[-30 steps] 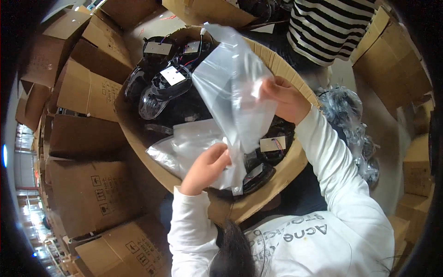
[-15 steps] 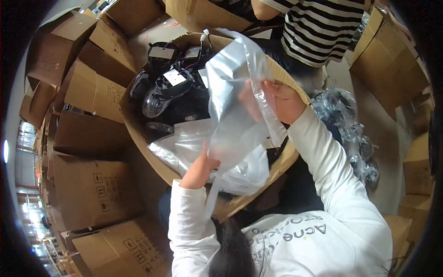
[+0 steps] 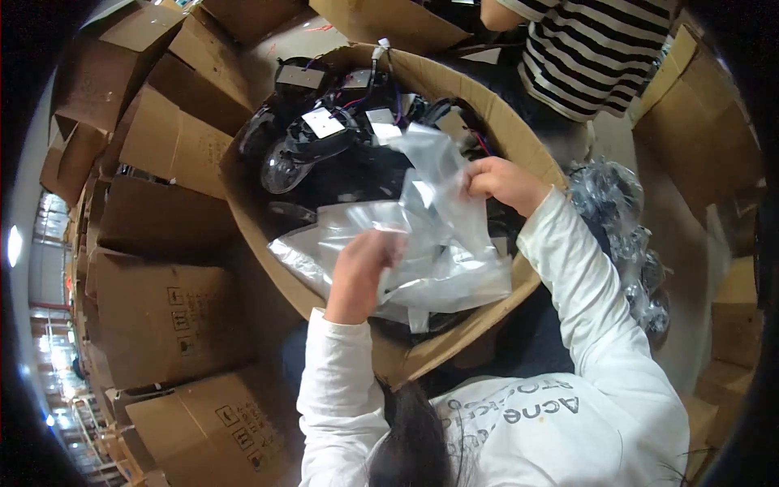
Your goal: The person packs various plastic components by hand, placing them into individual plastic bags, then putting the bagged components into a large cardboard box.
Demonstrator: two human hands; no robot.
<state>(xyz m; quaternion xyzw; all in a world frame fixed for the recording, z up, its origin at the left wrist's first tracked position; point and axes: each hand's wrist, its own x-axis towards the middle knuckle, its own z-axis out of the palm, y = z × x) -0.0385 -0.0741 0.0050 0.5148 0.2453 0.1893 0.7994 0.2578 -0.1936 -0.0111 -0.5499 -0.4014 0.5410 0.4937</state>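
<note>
My right hand (image 3: 505, 183) pinches the upper edge of a clear plastic bag (image 3: 434, 183), which hangs crumpled over the carton. Lower and to the left, my left hand (image 3: 363, 272) is closed on the same bag, its fingertips slightly blurred. More flat plastic bags (image 3: 324, 235) lie under the hands inside the large open carton (image 3: 272, 260). Beyond them in the carton are several black lamp units with clear lenses (image 3: 284, 169), white labels (image 3: 323, 122) and thin wires (image 3: 378, 77). The bag hides part of the carton's contents.
Brown cartons (image 3: 166, 312) are stacked along the left, and others stand at the right (image 3: 702, 134). Right of my carton, plastic-wrapped items (image 3: 613, 199) are piled on the floor. A person in a striped shirt (image 3: 592, 57) is close by at the far right.
The bag, spread tall between my hands before, now hangs lower and more bunched. My left hand has risen slightly; the view has shifted a little.
</note>
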